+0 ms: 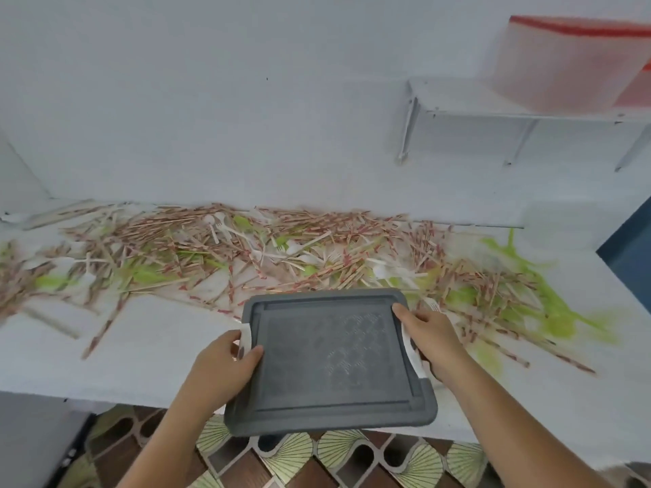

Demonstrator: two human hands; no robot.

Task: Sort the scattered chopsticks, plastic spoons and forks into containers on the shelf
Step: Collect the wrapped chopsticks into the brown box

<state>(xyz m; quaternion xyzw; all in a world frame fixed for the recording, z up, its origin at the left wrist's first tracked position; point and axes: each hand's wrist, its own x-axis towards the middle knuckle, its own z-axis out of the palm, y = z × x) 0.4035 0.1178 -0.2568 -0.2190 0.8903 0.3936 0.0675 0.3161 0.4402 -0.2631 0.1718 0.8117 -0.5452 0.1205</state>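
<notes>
Over the utensil-strewn white counter, left hand and right hand grip seemingly a grey lid.

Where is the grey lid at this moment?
Head view, low centre: the grey lid is held between the left hand and right hand at the table's front edge, just before the scattered chopsticks.

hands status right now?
left hand: closed, holding the grey lid by its left edge
right hand: closed, holding the lid's right edge

Fan-patterned floor tiles (green and brown) lie below the white counter, a pale wall behind.
</notes>
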